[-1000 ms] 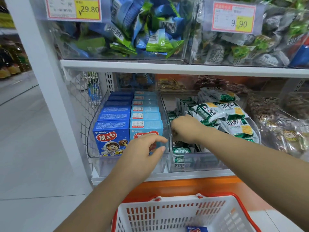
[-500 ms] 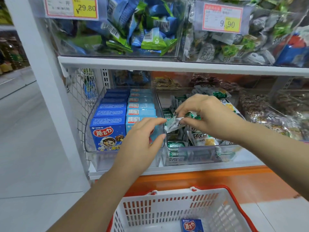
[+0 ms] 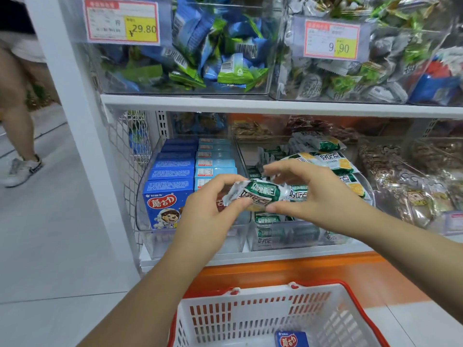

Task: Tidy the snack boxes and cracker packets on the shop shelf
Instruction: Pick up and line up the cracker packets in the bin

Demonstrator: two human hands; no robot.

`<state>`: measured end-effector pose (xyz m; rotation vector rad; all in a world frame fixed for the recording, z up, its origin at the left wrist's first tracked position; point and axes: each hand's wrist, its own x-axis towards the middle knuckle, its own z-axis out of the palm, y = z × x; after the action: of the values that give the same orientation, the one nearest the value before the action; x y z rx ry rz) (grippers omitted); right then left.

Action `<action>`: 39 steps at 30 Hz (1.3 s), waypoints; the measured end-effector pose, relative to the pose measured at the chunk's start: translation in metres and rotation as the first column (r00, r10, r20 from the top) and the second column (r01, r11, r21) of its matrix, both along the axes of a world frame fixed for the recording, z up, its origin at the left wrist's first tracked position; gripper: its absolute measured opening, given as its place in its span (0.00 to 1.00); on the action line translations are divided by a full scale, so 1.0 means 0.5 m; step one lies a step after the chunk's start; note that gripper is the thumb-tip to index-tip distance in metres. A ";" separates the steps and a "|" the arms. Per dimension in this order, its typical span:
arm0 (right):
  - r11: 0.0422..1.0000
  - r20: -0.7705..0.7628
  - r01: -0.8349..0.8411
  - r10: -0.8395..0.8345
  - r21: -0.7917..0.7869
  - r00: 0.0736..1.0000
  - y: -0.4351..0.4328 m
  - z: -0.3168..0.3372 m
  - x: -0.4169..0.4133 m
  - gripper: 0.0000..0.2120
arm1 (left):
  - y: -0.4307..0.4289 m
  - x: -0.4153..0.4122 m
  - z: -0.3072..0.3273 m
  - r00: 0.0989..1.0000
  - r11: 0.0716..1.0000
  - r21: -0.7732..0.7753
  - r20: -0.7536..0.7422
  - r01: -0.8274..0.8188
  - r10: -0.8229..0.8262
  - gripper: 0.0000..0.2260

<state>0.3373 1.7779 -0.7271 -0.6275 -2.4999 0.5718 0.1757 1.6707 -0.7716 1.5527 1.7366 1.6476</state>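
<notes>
clear bin (image 3: 175, 242) of blue boxes (image 3: 168, 205), left hand (image 3: 213, 219) and right hand (image 3: 323, 196) pinching green cracker packet (image 3: 258, 194)

Shop: price tags (image 3: 121, 22), stocked shelves (image 3: 275, 105)

I saw a red-rimmed white basket (image 3: 250, 319) below, a 29.80 price tag (image 3: 121, 22) on a clear candy bin (image 3: 185, 89) above, and a passer-by's sneaker (image 3: 21, 169) at left.

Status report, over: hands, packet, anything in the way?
Hands: left hand and right hand both pinch a green cracker packet. Packet in front of clear bin. Nothing blocking.
</notes>
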 end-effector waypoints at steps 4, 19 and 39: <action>1.000 -0.077 0.026 -0.027 -0.015 0.997 0.002 -0.001 0.006 0.13 | 0.005 -0.003 -0.001 0.988 0.997 0.001 0.135 0.079 -0.078 0.16; 0.989 -0.323 0.145 -0.127 0.033 0.938 -0.026 -0.012 0.009 0.09 | 0.011 0.002 -0.001 0.921 0.983 -0.019 0.354 0.180 -0.162 0.11; 0.333 -0.222 -0.049 -0.506 -0.942 0.833 -0.011 -0.006 -0.015 0.07 | 0.014 0.029 -0.001 0.296 0.942 -0.056 0.954 0.332 -0.048 0.06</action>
<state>0.3300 1.7724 -0.7301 -1.0509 -1.3139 1.8275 0.1903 1.6776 -0.7723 0.3499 0.9311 1.5701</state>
